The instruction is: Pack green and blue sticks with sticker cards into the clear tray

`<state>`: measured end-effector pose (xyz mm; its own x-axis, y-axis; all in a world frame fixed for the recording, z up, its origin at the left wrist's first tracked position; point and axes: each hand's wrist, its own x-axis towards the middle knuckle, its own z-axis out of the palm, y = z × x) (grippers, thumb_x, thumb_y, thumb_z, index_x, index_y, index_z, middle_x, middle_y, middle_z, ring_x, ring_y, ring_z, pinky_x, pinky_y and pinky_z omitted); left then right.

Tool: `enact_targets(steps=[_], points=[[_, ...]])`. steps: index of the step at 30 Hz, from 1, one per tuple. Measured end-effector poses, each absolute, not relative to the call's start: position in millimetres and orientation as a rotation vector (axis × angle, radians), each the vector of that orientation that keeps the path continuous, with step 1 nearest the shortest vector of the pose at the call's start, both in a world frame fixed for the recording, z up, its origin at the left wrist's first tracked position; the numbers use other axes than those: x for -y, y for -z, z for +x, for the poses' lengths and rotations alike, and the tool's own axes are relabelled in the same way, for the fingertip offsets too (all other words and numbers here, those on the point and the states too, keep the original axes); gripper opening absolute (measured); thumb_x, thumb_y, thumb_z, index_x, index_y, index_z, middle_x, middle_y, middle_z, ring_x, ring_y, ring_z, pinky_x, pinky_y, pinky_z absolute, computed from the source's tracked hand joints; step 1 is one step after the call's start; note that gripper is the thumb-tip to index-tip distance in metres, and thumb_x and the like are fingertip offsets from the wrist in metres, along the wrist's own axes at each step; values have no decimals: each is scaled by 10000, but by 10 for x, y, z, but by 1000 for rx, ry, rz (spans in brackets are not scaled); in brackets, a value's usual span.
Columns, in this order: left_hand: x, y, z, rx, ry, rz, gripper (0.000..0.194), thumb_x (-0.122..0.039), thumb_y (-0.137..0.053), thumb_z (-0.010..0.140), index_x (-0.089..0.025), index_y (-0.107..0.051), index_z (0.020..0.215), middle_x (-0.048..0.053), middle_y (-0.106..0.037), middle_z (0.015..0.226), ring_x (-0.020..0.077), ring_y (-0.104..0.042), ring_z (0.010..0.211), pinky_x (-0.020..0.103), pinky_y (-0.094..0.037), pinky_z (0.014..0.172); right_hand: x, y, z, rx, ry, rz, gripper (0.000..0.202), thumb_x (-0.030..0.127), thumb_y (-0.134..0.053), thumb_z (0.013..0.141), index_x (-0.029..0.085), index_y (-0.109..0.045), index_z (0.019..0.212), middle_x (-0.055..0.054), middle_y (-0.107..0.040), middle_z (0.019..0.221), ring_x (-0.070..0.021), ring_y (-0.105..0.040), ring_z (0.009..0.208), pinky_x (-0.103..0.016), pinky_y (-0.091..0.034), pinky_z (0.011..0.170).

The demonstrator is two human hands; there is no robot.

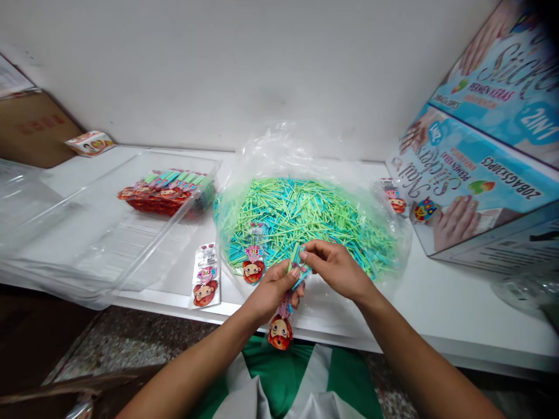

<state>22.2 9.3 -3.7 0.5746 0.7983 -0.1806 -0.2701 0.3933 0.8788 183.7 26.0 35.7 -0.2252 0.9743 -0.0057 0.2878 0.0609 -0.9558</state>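
Observation:
Near the table's front edge, my left hand [276, 286] grips a small clear packet [280, 330] with a red-haired cartoon face hanging below the fingers. Green and blue sticks [297, 256] stand up out of its top. My right hand [336, 265] pinches at these sticks from the right, fingertips touching them. Just beyond both hands lies a big heap of thin green and blue sticks [305, 212] in an open clear plastic bag [279, 152]. Another cartoon packet [253, 269] rests on the bag's front left part. A stack of packets [211, 285] lies left of the bag.
On the left, a clear plastic tray [131, 256] holds a pile of filled packets [161, 192]. A brown carton [37, 128] and a small box [90, 143] stand behind it. Large blue printed boxes [476, 186] are stacked at right, with a packet [393, 196] beside them.

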Motion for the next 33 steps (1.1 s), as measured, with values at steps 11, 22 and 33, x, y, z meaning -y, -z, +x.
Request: enact_targets(steps=[11, 22, 33], points=[[-96, 0, 256, -698, -735, 907, 305, -459, -537, 841, -168, -478, 911, -3, -582, 690, 73, -491, 444, 181, -335, 402, -222, -365, 1831, 1651, -1048, -1395, 141, 180, -501, 776, 199, -545, 909, -3, -612, 829, -140, -565, 735, -264, -432, 664], [-94, 28, 243, -700, -742, 913, 321, -466, -566, 820, -163, -482, 885, 0, -587, 682, 62, -484, 441, 193, -378, 452, -230, -374, 1802, 1706, -1025, -1384, 160, 318, -507, 849, 198, -600, 799, 12, -595, 750, -142, -547, 712, -261, -419, 677], [-92, 41, 250, -677, -759, 891, 322, -477, -545, 831, -164, -483, 871, 5, -595, 681, 71, -503, 453, 196, -368, 463, -226, -350, 1794, 1730, -943, -1497, 79, 173, -485, 757, 216, -549, 776, 34, -546, 678, -115, -460, 560, -237, -355, 532]])
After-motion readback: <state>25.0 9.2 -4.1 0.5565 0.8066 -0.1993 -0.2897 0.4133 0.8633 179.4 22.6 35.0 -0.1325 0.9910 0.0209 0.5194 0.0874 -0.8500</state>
